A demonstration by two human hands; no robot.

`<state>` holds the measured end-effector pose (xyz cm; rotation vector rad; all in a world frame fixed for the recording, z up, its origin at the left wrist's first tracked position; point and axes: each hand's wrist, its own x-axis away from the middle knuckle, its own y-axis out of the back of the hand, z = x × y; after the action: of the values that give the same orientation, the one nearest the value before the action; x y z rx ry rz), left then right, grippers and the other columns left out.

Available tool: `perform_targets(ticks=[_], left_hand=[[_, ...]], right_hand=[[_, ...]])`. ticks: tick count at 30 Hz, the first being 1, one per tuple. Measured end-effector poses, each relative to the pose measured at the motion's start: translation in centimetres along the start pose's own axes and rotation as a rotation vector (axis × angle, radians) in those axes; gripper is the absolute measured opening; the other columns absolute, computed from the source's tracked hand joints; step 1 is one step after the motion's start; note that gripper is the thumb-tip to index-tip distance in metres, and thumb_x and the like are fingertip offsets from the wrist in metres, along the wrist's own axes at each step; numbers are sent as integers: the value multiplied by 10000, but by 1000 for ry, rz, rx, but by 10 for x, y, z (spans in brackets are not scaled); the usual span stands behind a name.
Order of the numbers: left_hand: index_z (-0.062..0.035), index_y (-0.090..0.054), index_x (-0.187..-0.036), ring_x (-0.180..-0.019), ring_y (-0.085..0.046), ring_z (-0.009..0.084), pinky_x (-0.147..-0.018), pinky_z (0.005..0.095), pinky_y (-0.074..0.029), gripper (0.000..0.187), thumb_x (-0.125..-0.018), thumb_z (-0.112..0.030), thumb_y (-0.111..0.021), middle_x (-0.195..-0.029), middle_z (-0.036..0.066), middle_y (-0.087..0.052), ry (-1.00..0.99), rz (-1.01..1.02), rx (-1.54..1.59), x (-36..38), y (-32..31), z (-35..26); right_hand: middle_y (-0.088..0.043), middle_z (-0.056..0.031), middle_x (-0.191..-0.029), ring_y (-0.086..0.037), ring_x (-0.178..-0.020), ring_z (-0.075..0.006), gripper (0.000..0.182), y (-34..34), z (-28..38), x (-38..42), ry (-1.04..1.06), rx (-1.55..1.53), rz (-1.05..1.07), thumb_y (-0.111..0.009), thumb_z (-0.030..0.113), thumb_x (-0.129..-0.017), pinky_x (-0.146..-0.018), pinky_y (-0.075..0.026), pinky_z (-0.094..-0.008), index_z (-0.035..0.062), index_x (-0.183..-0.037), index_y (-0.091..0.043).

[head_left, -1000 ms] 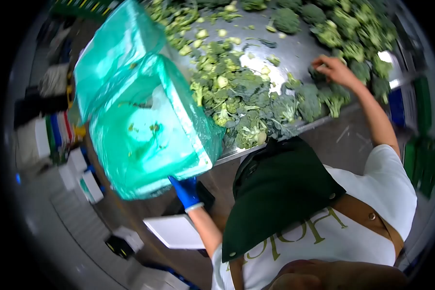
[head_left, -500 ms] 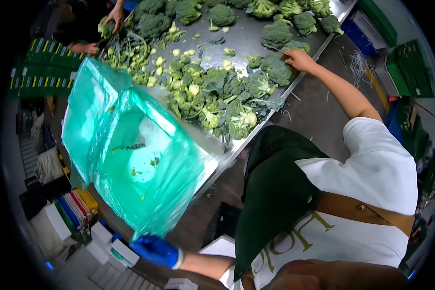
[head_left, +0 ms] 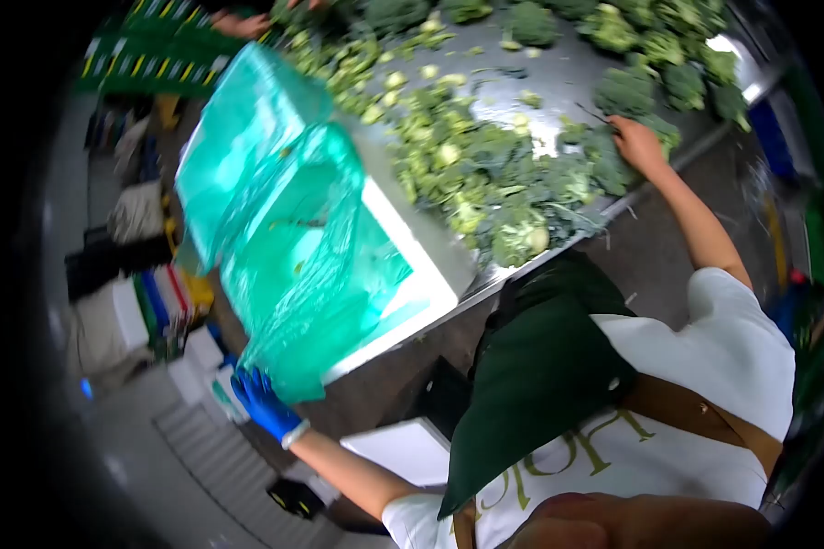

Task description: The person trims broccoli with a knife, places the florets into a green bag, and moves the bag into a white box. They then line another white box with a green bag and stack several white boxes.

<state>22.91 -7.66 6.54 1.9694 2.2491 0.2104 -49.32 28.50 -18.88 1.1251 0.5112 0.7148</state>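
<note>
Change since earlier frame: white foam box lined with a translucent green plastic bag (head_left: 339, 265) sits higher and closer against the table edge than half a second ago; the left hand has risen from the lower frame edge to the bag's bottom corner; the right hand has stayed on the broccoli at the table's near edge.
Left hand: blue-gloved left hand (head_left: 264, 403) is closed around the lower corner of the green bag, fingers curled into the plastic.
Right hand: bare right hand (head_left: 639, 145) rests on the pile of dark green broccoli heads and cut florets (head_left: 513, 183); fingers lie bent over the florets; whether they pinch any piece cannot be told.
Box position: against the near left edge of the shiny steel table (head_left: 558, 91), tipped on its side.
Box axis: long axis runs from lower left to upper right; the open mouth faces the camera and upward, towards the table top.
Box contents: a few small green scraps stuck to the bag lining.
Bag: loose upper part billows above the box rim towards the far left.
Table contents: whole broccoli heads along the far edge, trimmed pale stems and florets across the middle.
Other person: hands (head_left: 247, 20) at the table's far corner, among the broccoli.
</note>
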Motion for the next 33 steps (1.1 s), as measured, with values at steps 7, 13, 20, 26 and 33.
perform_targets(ticks=[7,13,20,26,33], left_hand=[[-6,-520,-1308,-1096,-589,243,-945,364,-464,377,-940,-62,-576,-1240,152,-602,-415,-379,-337,23,33,-28],[42,-390,-1415,-1309,-423,339,-1092,442,-341,651,-898,-217,-689,-1448,247,-401,-508,-593,-899,51,60,14],[79,-208,-1487,-1388,-339,340,-1138,422,-290,902,-882,-379,-696,-1538,266,-252,-24,-443,-721,-38,154,173],[17,-484,-1370,-1106,-568,219,-968,355,-445,614,-940,-414,-561,-1291,143,-583,404,116,5,-145,111,179],[44,-641,-1129,-900,-588,152,-829,313,-472,302,-952,-188,-562,-1063,132,-683,-85,-8,-398,-202,75,168]], right_hand=[[-654,-200,-974,-644,-888,-394,282,-1,17,-47,82,349,274,-559,52,-819,-749,-517,-510,54,-1099,-589],[-643,-179,-1015,-618,-980,-366,355,-16,17,-87,98,419,142,-638,83,-805,-809,-502,-499,56,-1154,-578],[-532,-157,-1367,-583,-1102,-281,648,-21,224,-106,219,-559,270,-702,373,-866,-934,-471,-393,93,-1399,-461],[-403,-221,-1457,-415,-1332,-369,875,-84,440,-147,461,-543,114,-736,417,-815,-1078,-370,-438,74,-1492,-299],[-706,-107,-896,-670,-862,-291,106,-89,504,-131,497,-323,-235,-656,99,-839,-748,-530,-379,39,-909,-709]])
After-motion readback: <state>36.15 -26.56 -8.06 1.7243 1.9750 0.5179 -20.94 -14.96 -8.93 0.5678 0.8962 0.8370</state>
